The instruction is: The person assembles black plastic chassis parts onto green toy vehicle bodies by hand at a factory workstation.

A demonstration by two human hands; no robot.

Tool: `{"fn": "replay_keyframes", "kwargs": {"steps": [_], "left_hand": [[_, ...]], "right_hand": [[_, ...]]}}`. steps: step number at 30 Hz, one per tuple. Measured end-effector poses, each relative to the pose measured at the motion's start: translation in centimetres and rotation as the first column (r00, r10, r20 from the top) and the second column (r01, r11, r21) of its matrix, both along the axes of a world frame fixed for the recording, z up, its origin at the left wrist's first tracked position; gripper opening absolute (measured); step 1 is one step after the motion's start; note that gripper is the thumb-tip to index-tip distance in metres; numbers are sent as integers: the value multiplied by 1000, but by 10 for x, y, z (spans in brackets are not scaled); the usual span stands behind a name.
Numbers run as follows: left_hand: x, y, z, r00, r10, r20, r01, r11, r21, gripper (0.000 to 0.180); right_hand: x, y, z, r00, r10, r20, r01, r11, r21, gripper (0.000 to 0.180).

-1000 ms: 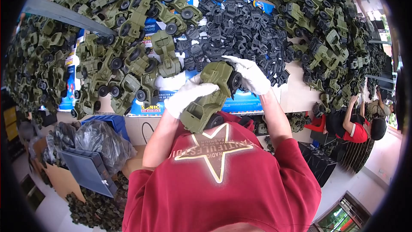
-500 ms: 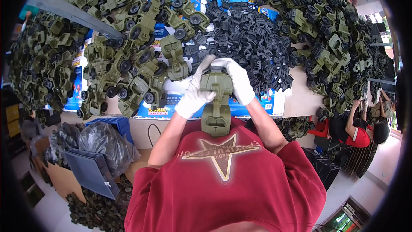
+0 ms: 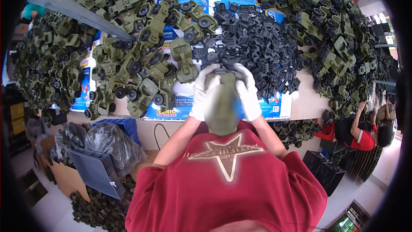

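Green toy truck body (image 3: 222, 105) held up above the near tabletop edge, in front of the red shirt (image 3: 227, 180). Long axis runs near-to-far: one end toward the chest, other end toward the black parts pile (image 3: 257, 43). Body is motion-blurred, so detail and which end is the front can't be made out.

Left hand (image 3: 201, 92), white glove, wrapped around the truck's left flank, fingers closed on it. Right hand (image 3: 249, 90), also gloved, clamped on the right flank and far end. A dark piece (image 3: 224, 74) sits at the far end between the fingertips; partly covered, can't tell whether it's seated.

Tabletop (image 3: 307, 103): black parts heap centre-far, just beyond the hands. Assembled green trucks (image 3: 141, 64) piled left of the hands, more (image 3: 326, 30) stacked right. Blue printed sheet (image 3: 274, 105) under the piles, mostly covered.

Below tabletop on the left: cardboard box (image 3: 64, 176) with grey plastic bags (image 3: 107, 139), blue crate (image 3: 122, 124) partly hidden behind them. Another person in red (image 3: 360, 133) at right edge, distorted by the lens rim.
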State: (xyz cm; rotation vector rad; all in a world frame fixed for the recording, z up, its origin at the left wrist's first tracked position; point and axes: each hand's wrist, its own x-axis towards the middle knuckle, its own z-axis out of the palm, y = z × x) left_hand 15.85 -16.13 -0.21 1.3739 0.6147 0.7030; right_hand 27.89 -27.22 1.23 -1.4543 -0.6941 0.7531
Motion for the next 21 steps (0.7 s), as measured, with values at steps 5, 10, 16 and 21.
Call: {"fn": "replay_keyframes", "kwargs": {"steps": [5, 10, 16, 21], "left_hand": [[16, 40, -19, 994, 23, -111, 63, 703, 709, 33], [17, 80, -17, 454, 531, -716, 308, 660, 685, 65], [28, 66, -44, 172, 643, -746, 601, 532, 597, 56], [11, 60, -58, 292, 615, -733, 585, 492, 645, 48]], "right_hand": [[-15, -37, -30, 659, 169, -733, -381, 915, -132, 72], [116, -27, 32, 678, -32, -734, 205, 968, 147, 51], [237, -36, 69, 973, -217, 79, 175, 915, 364, 60], [142, -15, -3, 704, 330, 629, 392, 557, -732, 56]]}}
